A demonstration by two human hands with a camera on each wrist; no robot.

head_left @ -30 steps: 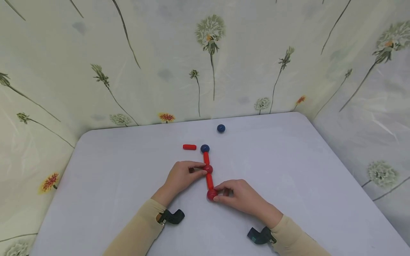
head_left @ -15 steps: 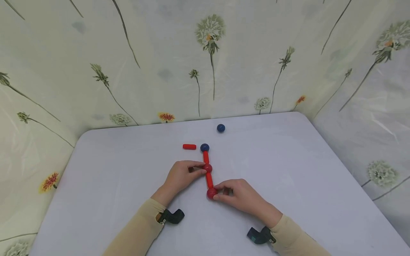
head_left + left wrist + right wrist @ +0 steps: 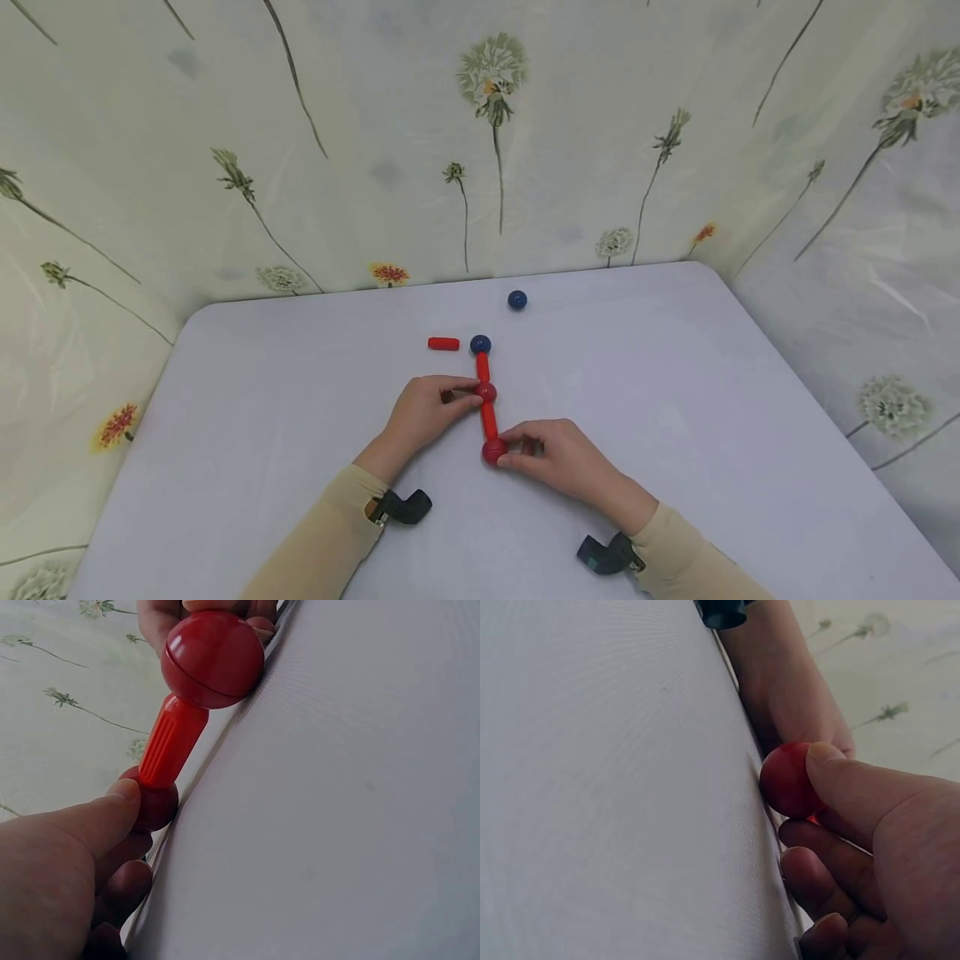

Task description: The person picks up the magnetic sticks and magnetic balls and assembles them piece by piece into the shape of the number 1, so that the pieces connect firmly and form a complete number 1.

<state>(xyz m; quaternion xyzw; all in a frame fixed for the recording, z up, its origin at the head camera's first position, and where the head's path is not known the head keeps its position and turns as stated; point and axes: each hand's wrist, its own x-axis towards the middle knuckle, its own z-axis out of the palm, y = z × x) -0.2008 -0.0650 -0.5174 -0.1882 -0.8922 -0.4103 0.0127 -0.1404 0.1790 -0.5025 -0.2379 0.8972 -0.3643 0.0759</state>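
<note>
A chain of balls and rods lies on the table, running away from me in the head view. At its far end is a blue ball (image 3: 481, 344), joined by a red rod (image 3: 483, 367) to a middle red ball (image 3: 488, 392). Another red rod (image 3: 172, 741) links that one to the near red ball (image 3: 214, 658). My left hand (image 3: 424, 415) pinches the middle ball between thumb and fingers. With thumb and index finger, my right hand (image 3: 562, 454) holds the near ball from its right side; the right wrist view also shows this near ball (image 3: 789, 780).
Left of the chain's far end lies a loose red rod (image 3: 443, 343). A loose blue ball (image 3: 517, 300) sits toward the back of the white table (image 3: 675, 350). Behind the table hangs a flowered cloth (image 3: 360, 167).
The chain has shifted very slightly away from me, and its near end a touch to the left. Both hands keep their grip; the loose pieces stay put.
</note>
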